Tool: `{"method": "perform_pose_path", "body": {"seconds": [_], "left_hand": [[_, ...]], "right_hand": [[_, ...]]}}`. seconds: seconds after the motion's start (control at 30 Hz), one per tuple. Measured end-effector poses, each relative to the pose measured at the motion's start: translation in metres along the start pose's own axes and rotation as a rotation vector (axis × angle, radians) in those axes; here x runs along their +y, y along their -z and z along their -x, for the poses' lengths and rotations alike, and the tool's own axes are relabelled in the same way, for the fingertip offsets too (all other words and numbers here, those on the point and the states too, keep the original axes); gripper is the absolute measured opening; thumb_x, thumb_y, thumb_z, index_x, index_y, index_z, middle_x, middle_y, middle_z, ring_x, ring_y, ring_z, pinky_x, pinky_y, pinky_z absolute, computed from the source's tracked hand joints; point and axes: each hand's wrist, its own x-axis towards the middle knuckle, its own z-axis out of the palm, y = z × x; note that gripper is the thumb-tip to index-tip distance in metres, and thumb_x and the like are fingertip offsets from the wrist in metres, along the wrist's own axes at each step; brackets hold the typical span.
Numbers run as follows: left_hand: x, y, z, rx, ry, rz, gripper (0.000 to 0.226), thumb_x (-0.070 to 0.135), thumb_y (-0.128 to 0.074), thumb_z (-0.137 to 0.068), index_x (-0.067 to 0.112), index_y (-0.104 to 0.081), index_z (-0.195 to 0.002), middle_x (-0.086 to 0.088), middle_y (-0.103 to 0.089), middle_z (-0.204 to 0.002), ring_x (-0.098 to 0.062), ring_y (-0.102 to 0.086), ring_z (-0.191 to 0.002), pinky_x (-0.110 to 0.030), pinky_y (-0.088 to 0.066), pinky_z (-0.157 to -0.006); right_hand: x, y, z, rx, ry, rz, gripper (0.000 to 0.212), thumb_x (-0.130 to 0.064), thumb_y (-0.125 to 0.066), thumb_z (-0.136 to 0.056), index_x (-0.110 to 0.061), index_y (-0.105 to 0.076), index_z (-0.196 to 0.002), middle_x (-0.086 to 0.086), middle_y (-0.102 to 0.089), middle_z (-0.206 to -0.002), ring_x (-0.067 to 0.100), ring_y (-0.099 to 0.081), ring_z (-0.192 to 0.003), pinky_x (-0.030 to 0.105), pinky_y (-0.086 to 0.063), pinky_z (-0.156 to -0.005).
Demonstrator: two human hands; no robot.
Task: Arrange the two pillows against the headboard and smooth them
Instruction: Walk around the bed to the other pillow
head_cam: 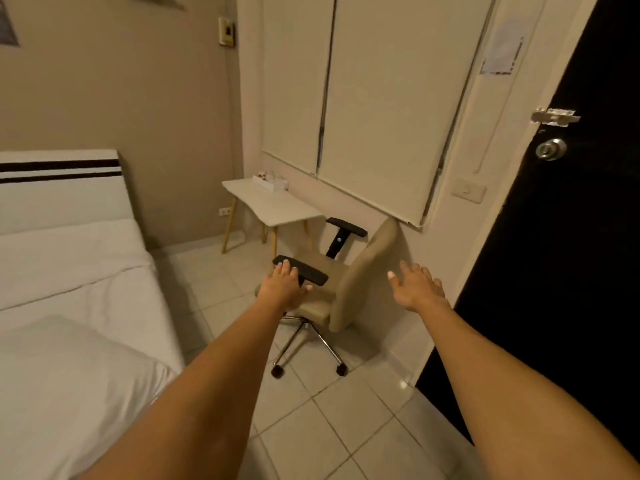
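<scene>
A white pillow (62, 375) lies on the bed at the lower left, near the bed's right edge and far from the headboard (59, 192), which is white with two dark stripes at the upper left. Only this one pillow shows. Both my arms stretch forward over the tiled floor, away from the bed. My left hand (282, 287) hovers palm down at the near armrest of a beige office chair, fingers apart, holding nothing. My right hand (417, 287) is open with fingers spread, in the air beside the chair's backrest.
The beige swivel chair (349, 292) stands on the tiles right of the bed (69, 271). Behind it is a small white desk (273, 206) with a tissue box, under closed blinds. A dark door (568, 237) with a knob fills the right side.
</scene>
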Motion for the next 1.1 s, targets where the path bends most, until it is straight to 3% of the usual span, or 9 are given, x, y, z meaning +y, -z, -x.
{"method": "perform_pose_path", "body": {"seconds": [0.37, 0.6, 0.87, 1.1], "left_hand": [[-0.136, -0.014, -0.054, -0.022, 0.421, 0.027, 0.072, 0.051, -0.028, -0.099, 0.009, -0.011, -0.155, -0.011, 0.003, -0.164, -0.027, 0.0, -0.152, -0.049, -0.009, -0.121], [-0.227, -0.02, -0.073, -0.022, 0.657, 0.051, 0.072, 0.052, -0.026, -0.099, 0.008, -0.013, -0.154, -0.012, 0.0, -0.164, -0.03, -0.002, -0.152, -0.05, -0.011, -0.121], [-0.302, -0.018, -0.08, -0.024, 0.945, 0.103, 0.071, 0.051, -0.025, -0.1, 0.008, -0.011, -0.154, -0.012, 0.002, -0.164, -0.027, -0.001, -0.152, -0.049, -0.011, -0.121], [-0.327, -0.023, -0.08, -0.006, 1.178, 0.17, 0.071, 0.051, -0.024, -0.1, 0.007, -0.01, -0.154, -0.012, 0.003, -0.164, -0.028, -0.002, -0.152, -0.049, -0.014, -0.121]], "right_hand": [[-0.139, -0.058, -0.136, -0.141, 0.386, -0.025, 0.061, -0.048, -0.021, -0.102, -0.019, -0.016, -0.155, 0.012, -0.013, -0.162, 0.03, -0.008, -0.151, 0.052, -0.012, -0.119], [-0.24, -0.079, -0.219, -0.162, 0.568, 0.001, 0.06, -0.047, -0.023, -0.102, -0.014, -0.026, -0.152, 0.014, -0.022, -0.16, 0.031, -0.017, -0.148, 0.051, -0.019, -0.117], [-0.351, -0.111, -0.292, -0.252, 0.787, 0.005, 0.062, -0.048, -0.021, -0.101, -0.015, -0.022, -0.154, 0.013, -0.018, -0.161, 0.031, -0.014, -0.149, 0.052, -0.016, -0.119], [-0.447, -0.136, -0.35, -0.245, 1.022, 0.056, 0.065, -0.05, -0.023, -0.099, -0.012, -0.025, -0.152, 0.014, -0.026, -0.159, 0.031, -0.022, -0.147, 0.05, -0.021, -0.118]]}}
